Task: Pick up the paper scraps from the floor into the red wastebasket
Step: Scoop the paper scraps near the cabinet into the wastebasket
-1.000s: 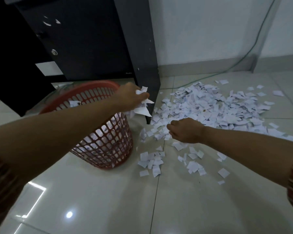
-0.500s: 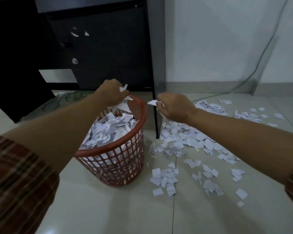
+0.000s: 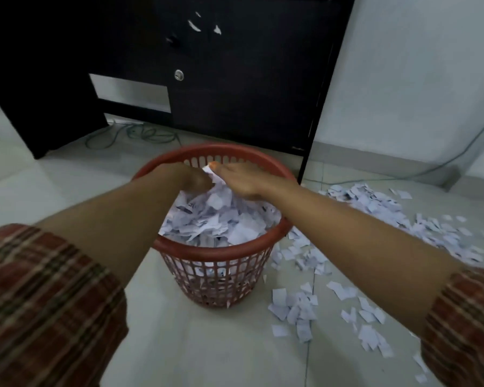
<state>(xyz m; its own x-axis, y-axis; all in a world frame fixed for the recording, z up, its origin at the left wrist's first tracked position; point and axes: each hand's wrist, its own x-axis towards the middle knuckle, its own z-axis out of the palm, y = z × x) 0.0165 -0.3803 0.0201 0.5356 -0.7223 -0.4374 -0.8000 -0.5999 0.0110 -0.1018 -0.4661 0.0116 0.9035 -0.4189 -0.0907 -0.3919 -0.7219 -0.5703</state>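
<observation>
Head view: both hands over the red wastebasket (image 3: 215,248), dropping paper scraps (image 3: 375,216).
Left hand (image 3: 194,178) curled, seemingly round a scrap; right hand (image 3: 242,178) flat, fingers straight. Featherlight, limp, slippery stuff, heaped right of wastebasket; best pinched up in bunches.

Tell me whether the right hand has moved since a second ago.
Yes. The right hand left the paper scraps on the floor and now hangs over the red wastebasket, beside the left hand.
</observation>
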